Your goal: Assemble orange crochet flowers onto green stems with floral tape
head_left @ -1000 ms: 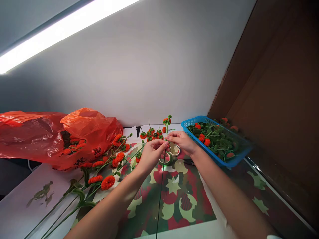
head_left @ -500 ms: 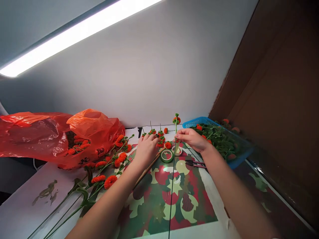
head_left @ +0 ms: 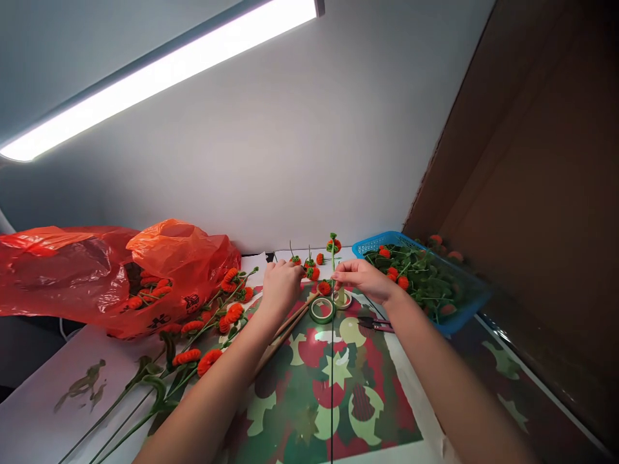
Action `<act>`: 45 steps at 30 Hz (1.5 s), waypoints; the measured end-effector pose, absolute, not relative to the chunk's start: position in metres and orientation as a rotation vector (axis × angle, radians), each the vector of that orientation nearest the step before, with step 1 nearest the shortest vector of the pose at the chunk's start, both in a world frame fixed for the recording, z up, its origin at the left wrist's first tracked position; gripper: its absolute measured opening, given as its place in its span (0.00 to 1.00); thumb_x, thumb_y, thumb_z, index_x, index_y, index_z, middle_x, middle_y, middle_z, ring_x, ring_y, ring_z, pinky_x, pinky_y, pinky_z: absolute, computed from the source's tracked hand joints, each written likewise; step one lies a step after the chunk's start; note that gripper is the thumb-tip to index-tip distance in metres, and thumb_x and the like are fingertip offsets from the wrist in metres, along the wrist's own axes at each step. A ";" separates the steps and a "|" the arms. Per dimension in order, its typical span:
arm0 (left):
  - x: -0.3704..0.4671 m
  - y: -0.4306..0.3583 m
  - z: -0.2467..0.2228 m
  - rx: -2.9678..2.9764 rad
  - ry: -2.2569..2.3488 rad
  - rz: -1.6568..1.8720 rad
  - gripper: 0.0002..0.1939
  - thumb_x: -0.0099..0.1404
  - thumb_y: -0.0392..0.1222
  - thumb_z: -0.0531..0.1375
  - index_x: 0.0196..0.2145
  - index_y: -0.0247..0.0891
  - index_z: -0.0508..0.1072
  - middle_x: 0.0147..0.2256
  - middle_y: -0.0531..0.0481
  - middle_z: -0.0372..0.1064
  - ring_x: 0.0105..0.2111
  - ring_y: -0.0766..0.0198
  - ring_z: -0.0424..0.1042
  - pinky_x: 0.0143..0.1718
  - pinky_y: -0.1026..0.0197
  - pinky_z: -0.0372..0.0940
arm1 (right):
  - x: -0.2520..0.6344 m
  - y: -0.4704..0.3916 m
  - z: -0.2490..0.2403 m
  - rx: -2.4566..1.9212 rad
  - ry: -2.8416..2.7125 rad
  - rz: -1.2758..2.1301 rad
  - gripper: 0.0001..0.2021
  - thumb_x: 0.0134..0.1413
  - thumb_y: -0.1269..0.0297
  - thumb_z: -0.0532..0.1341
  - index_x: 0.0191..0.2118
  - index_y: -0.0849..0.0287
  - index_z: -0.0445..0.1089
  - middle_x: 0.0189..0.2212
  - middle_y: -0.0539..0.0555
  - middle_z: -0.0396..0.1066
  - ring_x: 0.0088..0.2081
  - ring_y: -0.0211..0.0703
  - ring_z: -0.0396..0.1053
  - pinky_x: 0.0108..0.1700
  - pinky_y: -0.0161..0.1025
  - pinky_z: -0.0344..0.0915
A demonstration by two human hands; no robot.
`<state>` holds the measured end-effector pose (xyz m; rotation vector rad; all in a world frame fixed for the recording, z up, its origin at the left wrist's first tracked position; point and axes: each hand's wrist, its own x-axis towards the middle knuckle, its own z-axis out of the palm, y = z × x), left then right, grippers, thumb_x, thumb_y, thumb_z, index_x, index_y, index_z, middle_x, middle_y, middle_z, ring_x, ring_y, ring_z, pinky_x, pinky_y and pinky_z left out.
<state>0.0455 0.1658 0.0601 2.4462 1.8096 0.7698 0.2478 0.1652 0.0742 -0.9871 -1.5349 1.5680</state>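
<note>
Between the thumb and fingers of my right hand (head_left: 358,277) is a long thin upright stem (head_left: 332,367), topped by an orange flower with green tips (head_left: 333,244). Pale green tape hangs beside the stem under my fingers. My left hand (head_left: 283,287) is over the small orange flowers (head_left: 313,273) at the back, fingers curled down; its fingertips are closed on something I cannot make out. A green tape roll (head_left: 322,310) and a paler roll (head_left: 344,300) lie below and between my hands. Small dark snips (head_left: 377,324) lie below my right hand.
A red plastic bag (head_left: 111,309) with orange flowers stands left. Long-stemmed orange flowers (head_left: 209,362) lie beside it. A blue basket (head_left: 363,247) of green leaves and flowers is right, near a brown panel (head_left: 532,212). Thin brown sticks (head_left: 290,325) lie beside my left forearm.
The view has shifted slightly. My right hand and the held stem are a little lower and further left. My left hand's fingers have drawn together above the small flowers.
</note>
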 end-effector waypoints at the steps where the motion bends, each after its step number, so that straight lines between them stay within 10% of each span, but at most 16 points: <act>1: 0.046 0.162 0.064 2.266 1.747 0.949 0.09 0.59 0.37 0.55 0.27 0.38 0.75 0.28 0.45 0.72 0.34 0.56 0.67 0.38 0.55 0.56 | 0.247 0.165 0.074 -0.979 -1.530 1.579 0.16 0.38 0.53 0.69 0.22 0.62 0.68 0.19 0.51 0.70 0.24 0.34 0.65 0.29 0.34 0.58; 10: 0.083 0.130 0.057 0.555 0.862 1.323 0.13 0.46 0.38 0.70 0.30 0.36 0.73 0.29 0.52 0.72 0.25 0.73 0.68 0.29 0.70 0.63 | 0.242 0.161 0.074 -0.954 -1.532 1.535 0.18 0.37 0.52 0.69 0.21 0.62 0.68 0.20 0.51 0.70 0.23 0.34 0.64 0.29 0.34 0.59; 45: 0.071 0.127 0.056 0.659 0.883 1.190 0.12 0.49 0.36 0.69 0.31 0.34 0.72 0.27 0.52 0.71 0.25 0.71 0.71 0.27 0.69 0.68 | 0.219 0.141 0.084 -1.218 -1.643 1.165 0.07 0.41 0.62 0.64 0.21 0.61 0.71 0.16 0.50 0.68 0.20 0.36 0.63 0.26 0.35 0.58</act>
